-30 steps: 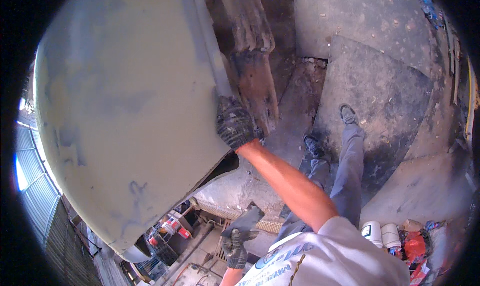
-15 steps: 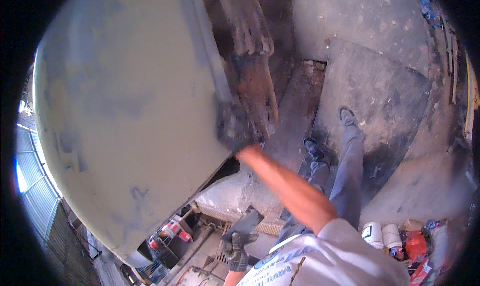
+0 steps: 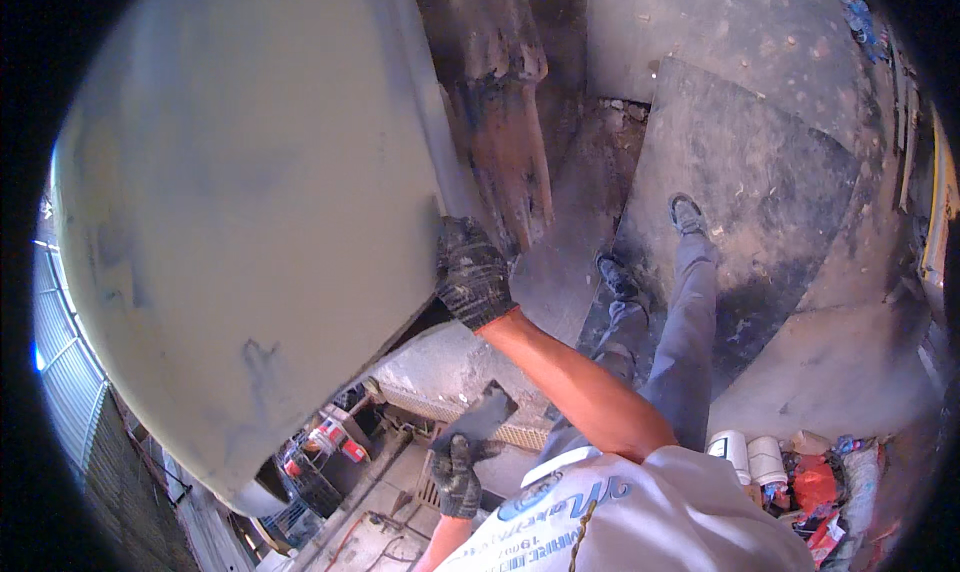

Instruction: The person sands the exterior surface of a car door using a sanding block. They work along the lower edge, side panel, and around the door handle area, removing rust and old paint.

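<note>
A large curved panel (image 3: 260,242), pale yellow-beige with grey smudges, fills the left half of the head view. My right hand (image 3: 474,272), in a dark knit glove with an orange cuff, is at the panel's right edge, its fingers bent toward the surface. What those fingers hold, if anything, is hidden. Lower down, my left hand (image 3: 456,480), in a dark smeared glove, is closed on a dark flat rectangular plate (image 3: 485,412). The plate is tilted, below the panel's lower edge and apart from it.
Dark floor sheets (image 3: 750,152) lie under my feet. Two white buckets (image 3: 765,459) stand by red and mixed scraps (image 3: 815,482) at the lower right. A crate with red items (image 3: 335,437) sits below the panel. Rusty brown metal (image 3: 510,142) runs along the panel's right side.
My right hand, blurred before, is now sharp and still close to the panel's right edge. My left hand and the plate have shifted slightly left and up in the picture.
</note>
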